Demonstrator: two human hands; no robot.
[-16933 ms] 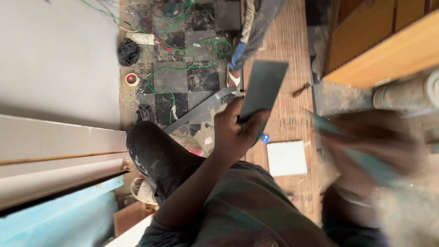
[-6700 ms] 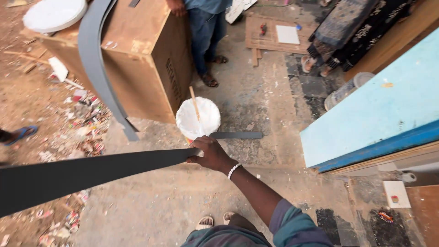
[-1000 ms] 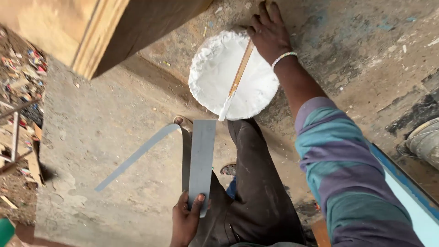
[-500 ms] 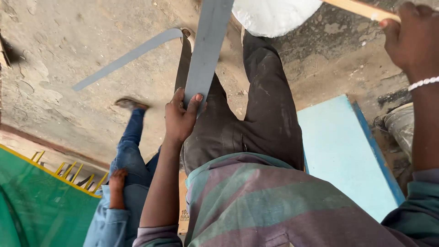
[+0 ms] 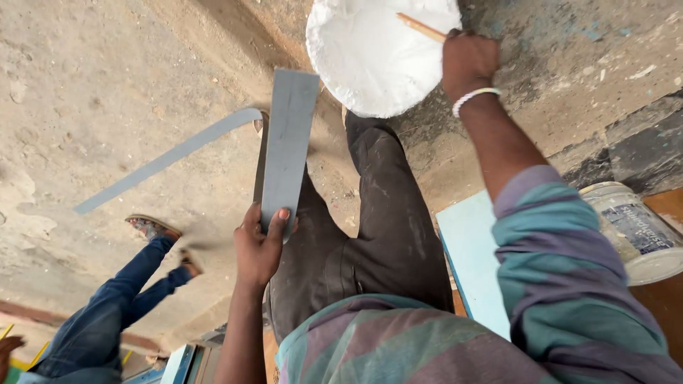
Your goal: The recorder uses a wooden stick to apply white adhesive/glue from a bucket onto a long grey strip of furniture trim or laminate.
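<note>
Grey strip [image 5: 287, 146] in left hand [image 5: 260, 245]: flat, smooth, matt, plastic or painted sheet, can't tell which. White basin [image 5: 370, 64] caked in chalky matt paste, thin stick [image 5: 421, 27] bare wood, held by right hand [image 5: 468, 62]. Floor [image 5: 107, 92] rough, dusty concrete; trousers [image 5: 384, 235] dark cloth, dust-smeared; bucket [image 5: 633, 231] scuffed plastic.

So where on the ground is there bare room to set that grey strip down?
Bare concrete left of the curved grey strip. Crowded near the white bowl, right hand, bucket, blue board; left hand holds the flat strip.
</note>
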